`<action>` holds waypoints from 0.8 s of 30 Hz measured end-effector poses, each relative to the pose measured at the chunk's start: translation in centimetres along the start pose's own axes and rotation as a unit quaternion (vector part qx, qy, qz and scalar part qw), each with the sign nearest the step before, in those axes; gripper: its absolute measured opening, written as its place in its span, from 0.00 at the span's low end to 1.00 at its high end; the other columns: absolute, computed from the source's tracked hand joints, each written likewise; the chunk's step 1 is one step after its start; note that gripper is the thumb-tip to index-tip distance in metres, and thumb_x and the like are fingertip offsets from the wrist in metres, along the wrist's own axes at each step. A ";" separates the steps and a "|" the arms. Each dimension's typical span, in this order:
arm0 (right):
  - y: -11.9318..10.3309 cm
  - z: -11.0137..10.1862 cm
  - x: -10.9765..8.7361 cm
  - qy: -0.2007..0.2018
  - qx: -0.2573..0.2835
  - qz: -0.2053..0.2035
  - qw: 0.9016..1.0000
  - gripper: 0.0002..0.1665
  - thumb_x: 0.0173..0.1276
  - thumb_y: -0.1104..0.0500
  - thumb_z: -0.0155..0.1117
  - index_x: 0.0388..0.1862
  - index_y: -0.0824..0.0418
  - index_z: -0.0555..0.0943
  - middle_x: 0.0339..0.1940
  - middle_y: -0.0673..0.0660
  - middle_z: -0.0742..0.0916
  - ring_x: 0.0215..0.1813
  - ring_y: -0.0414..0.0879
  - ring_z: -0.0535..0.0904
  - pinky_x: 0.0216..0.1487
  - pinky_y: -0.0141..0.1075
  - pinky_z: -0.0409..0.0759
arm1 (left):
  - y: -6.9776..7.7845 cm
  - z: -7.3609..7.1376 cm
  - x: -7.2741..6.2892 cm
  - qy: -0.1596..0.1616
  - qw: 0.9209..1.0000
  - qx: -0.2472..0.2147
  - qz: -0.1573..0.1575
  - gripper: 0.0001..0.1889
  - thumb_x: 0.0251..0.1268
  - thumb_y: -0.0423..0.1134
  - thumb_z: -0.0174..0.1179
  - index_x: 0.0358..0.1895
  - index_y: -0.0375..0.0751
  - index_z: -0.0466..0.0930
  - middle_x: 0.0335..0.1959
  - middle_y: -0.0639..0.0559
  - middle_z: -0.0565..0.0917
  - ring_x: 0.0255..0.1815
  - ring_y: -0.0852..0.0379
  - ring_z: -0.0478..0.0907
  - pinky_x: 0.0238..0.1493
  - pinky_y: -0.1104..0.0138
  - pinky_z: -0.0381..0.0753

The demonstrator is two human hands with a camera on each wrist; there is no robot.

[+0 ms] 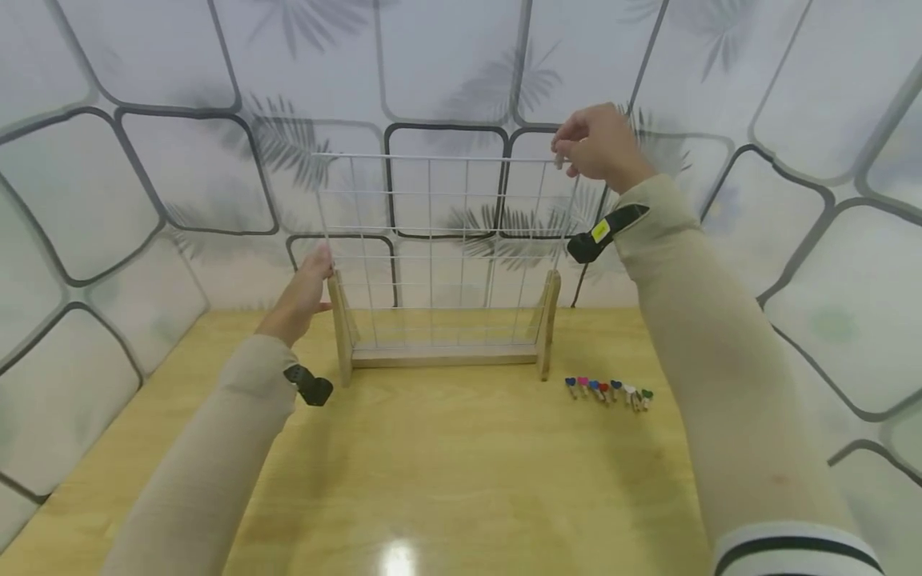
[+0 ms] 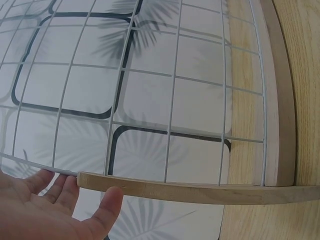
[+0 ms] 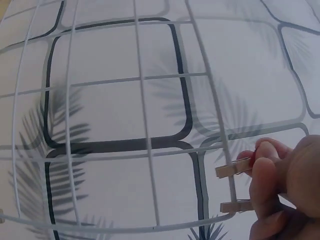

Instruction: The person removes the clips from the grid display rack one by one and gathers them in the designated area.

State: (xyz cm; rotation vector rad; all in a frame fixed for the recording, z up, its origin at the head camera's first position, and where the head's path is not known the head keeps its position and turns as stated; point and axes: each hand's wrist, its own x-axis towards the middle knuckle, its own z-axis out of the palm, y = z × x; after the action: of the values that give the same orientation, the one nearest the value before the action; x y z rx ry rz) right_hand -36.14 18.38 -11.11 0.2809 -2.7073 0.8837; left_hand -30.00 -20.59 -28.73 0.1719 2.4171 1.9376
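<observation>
A white wire grid panel (image 1: 446, 232) stands upright in a wooden stand (image 1: 446, 358). At the panel's top right corner, my right hand (image 1: 601, 144) pinches a small wooden clothespin (image 3: 235, 168), a bit of red showing by the fingertips. That clothespin overlaps the side wire in the right wrist view. A second clothespin (image 3: 237, 206) sits closer to the corner, its back end hidden by the fingers. My left hand (image 1: 302, 288) is at the panel's left side, fingertips against the edge wire and thumb beside the stand's wooden upright (image 2: 175, 192).
Several small clothespins with coloured hearts (image 1: 605, 390) lie in a row on the wooden table (image 1: 461, 464), right of the stand. Behind it hangs a pale patterned backdrop (image 1: 446, 72). Each wrist carries a black strap-on device (image 1: 591, 244).
</observation>
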 end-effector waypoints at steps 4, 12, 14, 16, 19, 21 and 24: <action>-0.1 0.4 0.1 0.058 -0.017 -0.013 0.998 0.13 0.76 0.57 0.55 0.52 0.61 0.81 0.49 0.56 0.86 0.28 0.37 0.81 0.35 0.30 0.77 | 0.6 -0.1 0.0 0.003 1.000 0.001 -0.005 0.38 0.76 0.62 0.23 0.78 0.45 0.26 0.78 0.38 0.39 0.77 0.43 0.37 0.70 0.42 0.52; 0.7 0.8 0.1 0.132 0.153 -0.039 0.978 0.04 0.72 0.65 0.59 0.41 0.58 0.79 0.43 0.56 0.87 0.19 0.39 0.77 0.23 0.27 0.78 | 0.9 0.1 -0.4 -0.004 1.000 0.017 -0.016 0.38 0.76 0.63 0.23 0.78 0.45 0.26 0.78 0.36 0.39 0.77 0.42 0.37 0.70 0.43 0.54; 0.3 0.2 -0.1 0.125 0.232 -0.042 0.964 0.06 0.71 0.68 0.59 0.42 0.58 0.78 0.41 0.57 0.87 0.17 0.41 0.76 0.20 0.28 0.77 | 0.9 0.1 -0.4 -0.006 1.000 0.019 -0.017 0.39 0.75 0.64 0.23 0.78 0.45 0.26 0.78 0.36 0.39 0.77 0.42 0.37 0.70 0.43 0.53; 0.0 -0.4 -0.6 0.099 0.295 -0.037 0.950 0.08 0.71 0.67 0.59 0.47 0.60 0.77 0.41 0.57 0.87 0.17 0.42 0.75 0.18 0.28 0.75 | 0.8 0.1 -0.4 -0.007 1.000 0.017 -0.017 0.39 0.75 0.64 0.22 0.78 0.45 0.26 0.78 0.37 0.38 0.77 0.42 0.37 0.70 0.43 0.53; 0.0 -1.2 -1.9 0.044 0.327 -0.028 0.944 0.13 0.71 0.63 0.61 0.53 0.62 0.76 0.42 0.54 0.86 0.23 0.43 0.76 0.20 0.28 0.73 | 0.7 0.1 -0.2 -0.005 1.000 0.013 -0.018 0.39 0.75 0.64 0.23 0.78 0.44 0.27 0.78 0.37 0.39 0.77 0.43 0.37 0.69 0.43 0.54; 0.5 -1.3 -2.9 0.016 0.320 -0.027 0.947 0.14 0.71 0.59 0.62 0.53 0.62 0.78 0.43 0.53 0.85 0.28 0.43 0.77 0.22 0.28 0.72 | 0.6 0.0 0.0 -0.001 1.000 0.009 -0.017 0.39 0.76 0.63 0.23 0.78 0.44 0.28 0.78 0.38 0.39 0.77 0.43 0.37 0.69 0.43 0.54; 2.1 -1.1 -4.3 -0.013 0.299 -0.037 0.954 0.15 0.70 0.55 0.63 0.52 0.62 0.79 0.43 0.52 0.85 0.33 0.44 0.78 0.24 0.30 0.73 | 0.4 -0.2 0.1 0.003 1.000 0.006 -0.018 0.39 0.75 0.64 0.23 0.78 0.44 0.28 0.78 0.38 0.40 0.77 0.43 0.38 0.69 0.42 0.54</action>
State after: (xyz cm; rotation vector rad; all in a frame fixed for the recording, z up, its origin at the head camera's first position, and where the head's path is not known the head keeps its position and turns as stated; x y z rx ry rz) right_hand -32.47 21.07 -12.78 0.5093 -2.3614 1.6678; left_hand -30.05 -20.67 -28.25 0.1232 2.4187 1.9106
